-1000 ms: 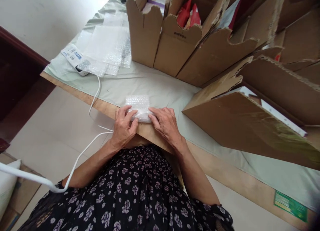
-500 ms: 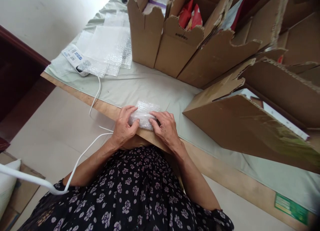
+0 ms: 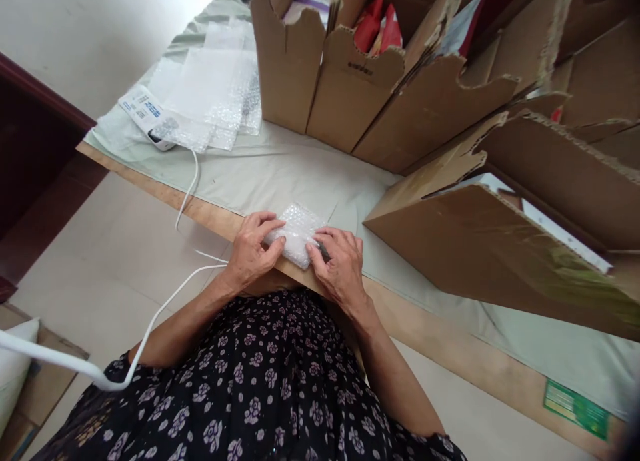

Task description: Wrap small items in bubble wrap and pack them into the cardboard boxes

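A small piece of bubble wrap point(image 3: 296, 238) lies at the table's front edge, between my two hands. My left hand point(image 3: 257, 246) grips its left end, with the thumb in front and the fingers curled over the top. At the right end my right hand point(image 3: 340, 261) pinches it the same way. Something dark shows beside the right fingers, too small to name. Whether anything is wrapped inside I cannot tell.
Flat bubble wrap bags point(image 3: 210, 81) lie at the back left, over a white device with a printed label point(image 3: 145, 111) and a white cable point(image 3: 190, 188). Cardboard bins point(image 3: 365, 94) stand behind. A nearer cardboard box point(image 3: 480, 241) stands right; a green card point(image 3: 575, 408) lies on the front edge.
The bubble wrap has turned a little, its right end now nearer me, and looks flatter. My right hand has shifted slightly right and toward me, while the left still grips its end.
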### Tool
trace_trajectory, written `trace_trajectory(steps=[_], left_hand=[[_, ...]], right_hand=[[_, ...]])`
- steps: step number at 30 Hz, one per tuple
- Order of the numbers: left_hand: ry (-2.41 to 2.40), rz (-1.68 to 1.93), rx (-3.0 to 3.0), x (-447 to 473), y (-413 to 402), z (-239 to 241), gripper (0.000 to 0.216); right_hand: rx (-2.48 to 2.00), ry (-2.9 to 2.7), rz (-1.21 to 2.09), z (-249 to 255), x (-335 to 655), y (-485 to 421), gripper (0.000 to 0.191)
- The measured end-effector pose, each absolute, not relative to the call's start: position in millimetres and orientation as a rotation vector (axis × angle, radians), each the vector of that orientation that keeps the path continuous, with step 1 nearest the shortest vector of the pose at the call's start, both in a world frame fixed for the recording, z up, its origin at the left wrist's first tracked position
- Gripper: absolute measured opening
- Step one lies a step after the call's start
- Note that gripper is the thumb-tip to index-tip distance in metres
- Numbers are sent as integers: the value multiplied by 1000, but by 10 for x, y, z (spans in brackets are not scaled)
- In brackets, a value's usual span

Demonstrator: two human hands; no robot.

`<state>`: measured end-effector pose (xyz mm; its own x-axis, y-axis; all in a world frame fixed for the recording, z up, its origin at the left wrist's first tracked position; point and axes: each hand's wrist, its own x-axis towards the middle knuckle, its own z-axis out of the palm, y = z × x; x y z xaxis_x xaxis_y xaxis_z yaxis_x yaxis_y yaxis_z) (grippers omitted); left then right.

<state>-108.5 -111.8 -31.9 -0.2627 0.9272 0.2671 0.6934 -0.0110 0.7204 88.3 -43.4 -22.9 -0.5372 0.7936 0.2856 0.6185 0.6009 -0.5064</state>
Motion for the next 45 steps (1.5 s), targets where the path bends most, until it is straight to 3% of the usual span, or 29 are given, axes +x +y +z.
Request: trace_trajectory(steps=[5,11,16,19,23,25,29,32,36,40,45], left_hand=[[2033,1160,1692,-1033,-1067,-345,27],[1896,1495,1070,-936,-1244,-158,45],[1268,1369,478,-801,-1264,-43,49],[1165,1402,401,-717,-1195,2,42],[1067,1372,531,-599,-1133,62,39],[997,1314,627,-523,-1106,98,38],[839,1207,872,-352,-991,238,36],[721,1337,1097,-222,-769,362,59],[974,1494,1390,20,-336,349,79],[1137,1447,1533,327,-76,120,88],[1200,1460,1635,523,-133,-131,89]], right_hand=[[-983,-2534,394,-146,901,-554,38],[-1174,-2194,732,-232,898,-428,22],[-1197,-1961,1162,-108,976,-553,23],[-1120,-1951,1195,-6,1076,-690,20],[-1121,-1751,1257,93,1295,-777,49],[-1088,-1724,1352,179,1424,-802,46],[-1109,-1802,1148,545,1779,-840,20],[-1144,-1759,804,965,2166,-735,21],[-1324,-1642,379,1505,2535,-237,23],[-1462,-1956,371,1767,2415,446,29],[-1515,-2292,424,1741,1996,996,20]])
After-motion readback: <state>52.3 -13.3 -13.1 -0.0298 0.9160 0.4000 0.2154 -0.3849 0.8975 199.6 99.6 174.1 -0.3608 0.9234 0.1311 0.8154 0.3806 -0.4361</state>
